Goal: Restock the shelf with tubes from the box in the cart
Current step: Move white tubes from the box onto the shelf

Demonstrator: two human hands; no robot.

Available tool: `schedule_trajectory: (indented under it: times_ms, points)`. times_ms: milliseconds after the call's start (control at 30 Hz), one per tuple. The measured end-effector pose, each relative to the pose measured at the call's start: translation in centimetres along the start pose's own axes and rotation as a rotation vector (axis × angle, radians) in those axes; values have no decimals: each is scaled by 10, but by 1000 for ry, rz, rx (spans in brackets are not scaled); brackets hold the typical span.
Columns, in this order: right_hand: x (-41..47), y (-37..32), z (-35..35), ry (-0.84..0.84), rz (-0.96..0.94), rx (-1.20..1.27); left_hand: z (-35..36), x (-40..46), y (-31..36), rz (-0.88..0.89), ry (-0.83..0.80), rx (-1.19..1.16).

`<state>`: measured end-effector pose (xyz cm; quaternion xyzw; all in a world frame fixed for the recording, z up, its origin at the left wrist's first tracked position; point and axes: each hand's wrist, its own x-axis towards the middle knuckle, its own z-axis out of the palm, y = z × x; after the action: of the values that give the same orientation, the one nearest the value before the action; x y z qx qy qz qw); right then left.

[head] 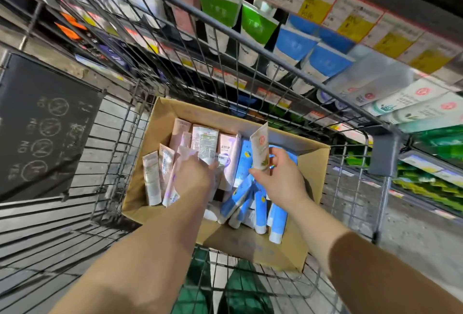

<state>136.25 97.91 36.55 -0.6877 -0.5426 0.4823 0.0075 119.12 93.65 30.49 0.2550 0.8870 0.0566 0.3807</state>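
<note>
The box (313,163) sits in the cart (250,40) with tubes (152,176) inside, and the shelf (350,13) stands behind the cart.

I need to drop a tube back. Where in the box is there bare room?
Bare cardboard floor shows at the box's near side, between the near wall and the blue tubes. The middle is crowded with pink tubes, white tubes and both hands: left hand, right hand holding a cream tube.
</note>
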Motion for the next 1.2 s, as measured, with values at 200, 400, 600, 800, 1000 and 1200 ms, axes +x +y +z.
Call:
schedule_trajectory:
  times_ms: [200, 400, 600, 800, 1000, 1200]
  points:
    - [-8, -5, -2, 14, -33, -79, -6, -5, -3, -35, -93, -252]
    - [-37, -34, -20, 33, -67, -72, -42, -34, -10, 53, -149, -273]
    - [-85, -59, -53, 162, -113, -41, -88, -73, 7, 237, -269, -387]
    - [-140, -72, -119, 313, -177, 45, -124, -135, 68, 546, -305, -425]
    - [-217, -47, -213, 508, -233, 158, -127, -258, 149, 853, -573, -509]
    - [-333, 59, -318, 696, -260, 239, -61, -420, 204, 1004, -806, -520]
